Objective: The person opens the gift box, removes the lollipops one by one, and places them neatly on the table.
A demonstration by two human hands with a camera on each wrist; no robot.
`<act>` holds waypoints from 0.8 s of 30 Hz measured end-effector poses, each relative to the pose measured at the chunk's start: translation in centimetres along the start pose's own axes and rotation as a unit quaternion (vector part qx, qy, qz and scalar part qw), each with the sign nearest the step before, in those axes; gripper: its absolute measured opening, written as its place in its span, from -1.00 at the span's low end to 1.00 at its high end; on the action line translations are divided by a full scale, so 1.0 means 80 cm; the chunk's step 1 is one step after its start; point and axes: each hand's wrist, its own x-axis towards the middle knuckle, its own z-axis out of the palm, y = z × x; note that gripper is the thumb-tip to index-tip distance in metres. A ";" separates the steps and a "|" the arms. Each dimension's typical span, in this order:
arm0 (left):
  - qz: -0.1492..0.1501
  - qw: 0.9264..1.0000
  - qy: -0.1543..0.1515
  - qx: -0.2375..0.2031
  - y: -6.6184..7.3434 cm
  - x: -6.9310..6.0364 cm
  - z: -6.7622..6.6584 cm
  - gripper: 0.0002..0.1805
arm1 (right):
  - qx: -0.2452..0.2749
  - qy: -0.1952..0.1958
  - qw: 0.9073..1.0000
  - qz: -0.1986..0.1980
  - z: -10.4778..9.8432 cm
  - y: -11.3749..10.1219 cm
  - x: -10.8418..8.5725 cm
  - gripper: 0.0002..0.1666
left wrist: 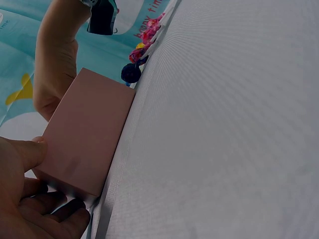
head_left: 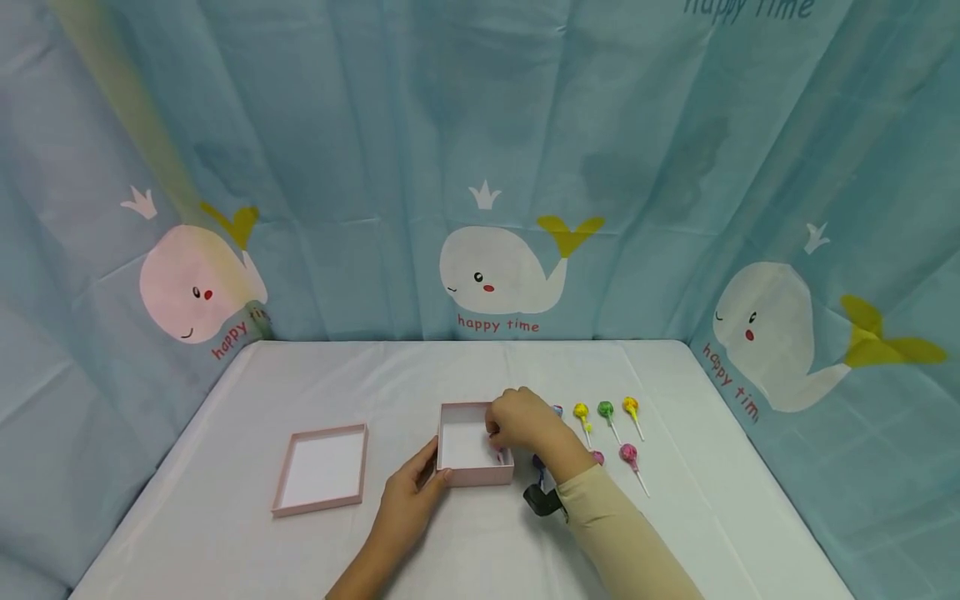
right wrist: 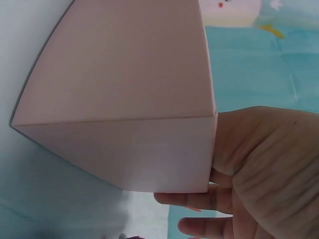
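Observation:
An open pink box [head_left: 475, 477] with a white inside stands on the table. My left hand [head_left: 408, 500] grips its near left corner, the thumb on the front wall; in the left wrist view the fingers [left wrist: 75, 221] curl by the box's edge. My right hand [head_left: 522, 421] reaches over the right wall, fingers bent down into the box. A small pink bit, apparently a lollipop [head_left: 500, 457], shows under those fingers, mostly hidden. To the right lie several lollipops, among them a yellow one [head_left: 581, 410], a green one [head_left: 605, 408] and a pink one [head_left: 628, 452].
The pink-rimmed lid [head_left: 326, 467] lies inside up, left of the box. A dark blue lollipop [head_left: 538, 461] lies near the box's right side, partly behind the black wrist camera [head_left: 542, 500]. A whale-print curtain [head_left: 360, 250] encloses the white table [head_left: 225, 533].

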 end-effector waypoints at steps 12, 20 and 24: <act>0.008 1.000 -0.004 -0.007 0.001 -0.002 0.000 -0.24 | -0.037 -0.005 0.999 0.015 0.010 -0.006 0.005 -0.75; 0.005 1.000 -0.006 -0.009 0.002 -0.001 -0.001 -0.24 | -0.038 0.019 0.999 0.005 0.014 -0.005 0.006 -0.84; 0.005 1.000 -0.005 -0.009 0.002 -0.001 -0.002 -0.23 | -0.013 0.047 0.999 -0.007 0.013 -0.005 0.006 -0.93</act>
